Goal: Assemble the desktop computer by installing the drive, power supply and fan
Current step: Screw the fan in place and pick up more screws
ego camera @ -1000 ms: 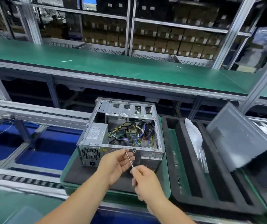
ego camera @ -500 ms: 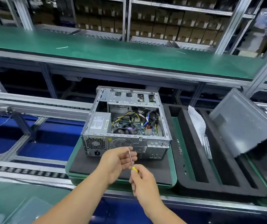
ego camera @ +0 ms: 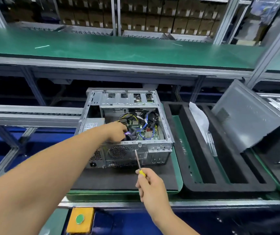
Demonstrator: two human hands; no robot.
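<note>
The open silver computer case point(ego camera: 130, 100) lies on a black foam pad point(ego camera: 119, 181) in a green tray. The grey power supply point(ego camera: 91, 125) sits in its left side, partly behind my forearm. My left hand point(ego camera: 118, 132) reaches down into the case, its fingers curled over the dark CPU fan point(ego camera: 131, 137); what they hold is hidden. My right hand point(ego camera: 151, 185) grips a yellow-handled screwdriver point(ego camera: 138, 160) in front of the case. The shaft points up toward a tab on the case's rear edge.
A black foam tray point(ego camera: 176, 129) with long slots lies right of the case, with a white plastic bag point(ego camera: 198, 116) in it. A grey side panel point(ego camera: 247, 116) leans at the far right. A yellow box with a green button point(ego camera: 80, 219) sits near me. A green shelf point(ego camera: 136, 50) runs above.
My left hand has let go of the screwdriver tip and moved forward into the case over the fan. My right hand keeps the screwdriver, now pointed at the case's rear edge.
</note>
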